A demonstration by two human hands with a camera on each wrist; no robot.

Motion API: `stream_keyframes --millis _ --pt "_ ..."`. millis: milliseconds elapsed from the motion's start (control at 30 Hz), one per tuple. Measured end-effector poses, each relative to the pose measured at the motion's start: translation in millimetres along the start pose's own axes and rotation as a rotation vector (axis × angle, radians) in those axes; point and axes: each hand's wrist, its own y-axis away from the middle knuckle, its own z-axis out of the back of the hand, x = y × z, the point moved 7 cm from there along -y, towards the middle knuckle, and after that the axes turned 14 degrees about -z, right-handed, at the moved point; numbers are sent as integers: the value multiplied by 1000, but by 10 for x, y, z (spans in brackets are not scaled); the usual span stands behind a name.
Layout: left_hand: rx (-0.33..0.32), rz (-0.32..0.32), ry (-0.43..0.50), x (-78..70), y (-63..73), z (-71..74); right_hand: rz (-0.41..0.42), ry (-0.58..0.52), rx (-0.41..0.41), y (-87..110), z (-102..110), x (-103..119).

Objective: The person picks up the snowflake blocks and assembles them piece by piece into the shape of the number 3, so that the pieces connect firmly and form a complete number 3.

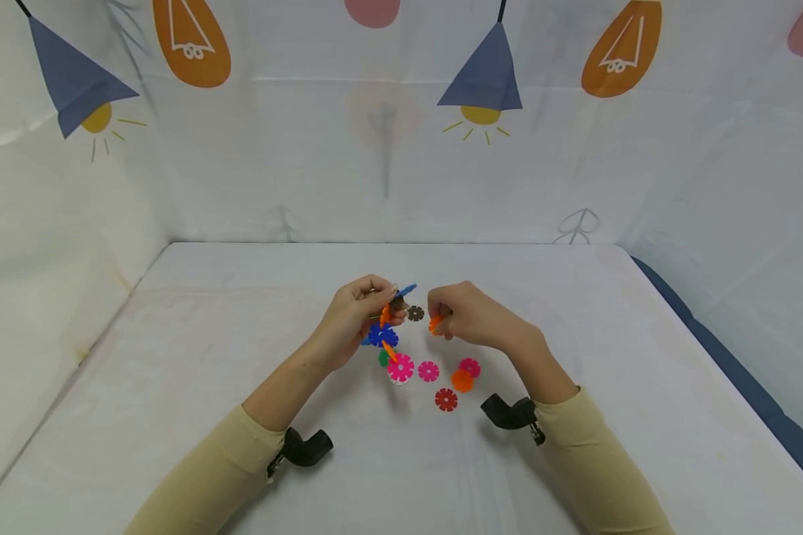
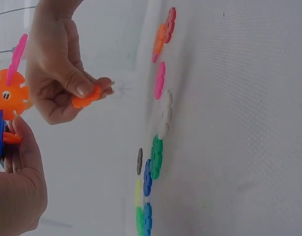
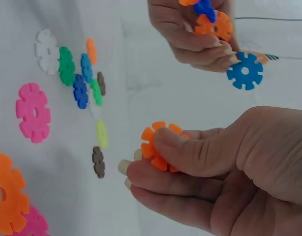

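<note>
Held up: flower-shaped orange plastic disc point(image 3: 161, 156)

Pinched in the right-hand grip point(image 1: 475, 316), thumb against fingers, above the white bench point(image 1: 241, 319). Looks light, stiff and smooth; likely to twist or slip if caught by one edge, unlikely to break. Best held flat across both faces, leaving rim slots uncovered.

Closed likewise, in the left-hand grip point(image 1: 351, 321): a chain of interlocked plastic discs point(image 2: 14, 101), with orange, blue and pink among the colours, also off the bench. Probably rigid, yet prone to lever apart at a slot; better supported close to a joint.

Lying loose between the two grips in the head view: a notched brown plastic disc point(image 1: 415, 313). Nearer the body: a notched red plastic disc point(image 1: 446, 400) and a round pink plastic disc point(image 1: 428, 371). Behind everything: a white sheet with printed lamps point(image 1: 281, 148).
</note>
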Motion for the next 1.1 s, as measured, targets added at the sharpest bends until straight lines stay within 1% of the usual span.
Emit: stream_keyframes --millis 333,533,800,1100 --pt "-2 4 -15 28 -11 2 -28 -89 -21 53 156 -17" --pt "-1 4 -23 51 -15 4 -5 -145 -41 70 215 -28" --pt "0 -6 -61 57 -20 -3 31 -208 -144 122 347 -34" --pt "12 -21 -53 41 -14 -18 43 -272 -204 162 447 -17"
